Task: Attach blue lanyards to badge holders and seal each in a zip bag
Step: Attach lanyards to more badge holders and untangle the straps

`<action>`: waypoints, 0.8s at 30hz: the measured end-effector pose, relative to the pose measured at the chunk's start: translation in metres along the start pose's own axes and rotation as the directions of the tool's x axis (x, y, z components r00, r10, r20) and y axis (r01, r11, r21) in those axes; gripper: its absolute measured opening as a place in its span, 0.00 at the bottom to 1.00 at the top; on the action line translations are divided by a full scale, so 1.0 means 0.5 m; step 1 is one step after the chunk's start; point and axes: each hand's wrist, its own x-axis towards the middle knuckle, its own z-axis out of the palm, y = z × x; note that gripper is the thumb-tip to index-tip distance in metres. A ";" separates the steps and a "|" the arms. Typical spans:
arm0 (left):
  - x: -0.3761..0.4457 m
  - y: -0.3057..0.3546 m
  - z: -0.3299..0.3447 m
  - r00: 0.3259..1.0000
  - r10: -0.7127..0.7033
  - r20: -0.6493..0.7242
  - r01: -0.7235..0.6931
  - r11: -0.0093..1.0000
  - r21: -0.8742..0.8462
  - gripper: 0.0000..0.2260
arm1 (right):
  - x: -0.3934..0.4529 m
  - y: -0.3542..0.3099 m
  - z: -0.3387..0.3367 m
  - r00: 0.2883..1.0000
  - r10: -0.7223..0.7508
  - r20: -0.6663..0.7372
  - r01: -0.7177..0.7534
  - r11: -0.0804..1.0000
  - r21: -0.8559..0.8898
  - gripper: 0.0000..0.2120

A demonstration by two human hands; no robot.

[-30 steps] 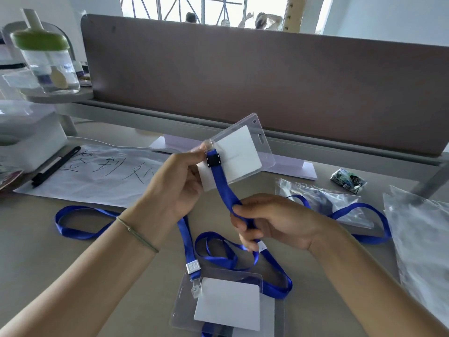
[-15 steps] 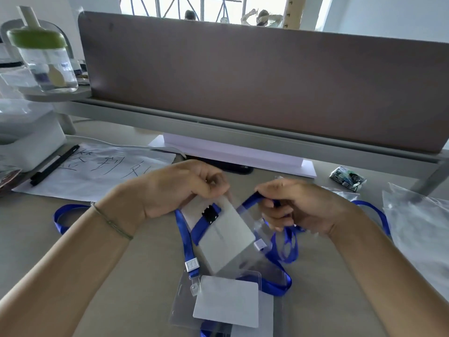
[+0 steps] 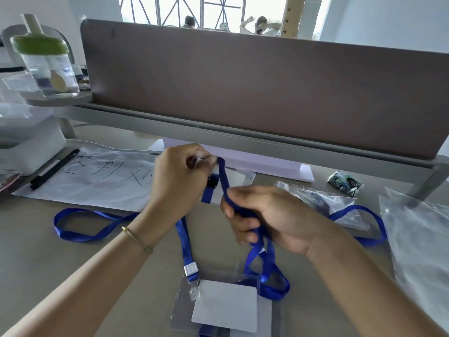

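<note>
Since half a second ago, right hand (image 3: 272, 217) dropped toward 6 o'clock, fingers clenched around blue fabric lanyard (image 3: 224, 181). Left hand (image 3: 177, 181) pinches clear plastic badge holder (image 3: 237, 177) mid-air above the desk; strap's long axis runs 12 to 6 o'clock.

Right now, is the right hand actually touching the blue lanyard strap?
Touching. The head view shows the right hand with fingers curled round the blue lanyard strap, which runs into the fist and comes out below it.
</note>
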 end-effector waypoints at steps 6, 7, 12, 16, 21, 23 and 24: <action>0.043 -0.036 -0.036 0.910 -0.400 0.105 0.387 0.733 -0.560 0.09 | 0.022 0.031 0.006 0.999 0.051 0.010 -0.049 0.994 -0.098 0.19; 0.049 -0.038 -0.042 0.882 -0.443 0.160 0.439 0.649 -0.621 0.07 | 0.024 0.035 0.000 0.999 0.044 0.012 -0.043 0.995 -0.093 0.19; 0.071 -0.038 -0.056 0.830 -0.376 0.413 0.530 0.297 -0.795 0.05 | 0.030 0.049 -0.020 0.996 0.029 0.081 -0.020 0.994 -0.108 0.18; 0.065 -0.041 -0.056 0.768 -0.238 0.594 0.639 0.234 -0.733 0.09 | 0.031 0.056 -0.023 0.985 0.090 0.147 -0.052 0.968 -0.245 0.19; 0.035 -0.014 -0.067 0.530 -0.078 0.844 0.662 0.660 -0.355 0.07 | 0.014 0.054 -0.059 0.967 0.154 0.203 -0.099 0.961 -0.258 0.16; 0.026 -0.004 -0.068 0.457 -0.066 0.887 0.557 0.798 -0.228 0.11 | 0.007 0.044 -0.070 0.969 0.141 0.205 -0.091 0.968 -0.235 0.16; 0.022 0.000 -0.068 0.426 -0.074 0.902 0.502 0.849 -0.167 0.11 | 0.005 0.039 -0.075 0.972 0.142 0.188 -0.095 0.966 -0.242 0.16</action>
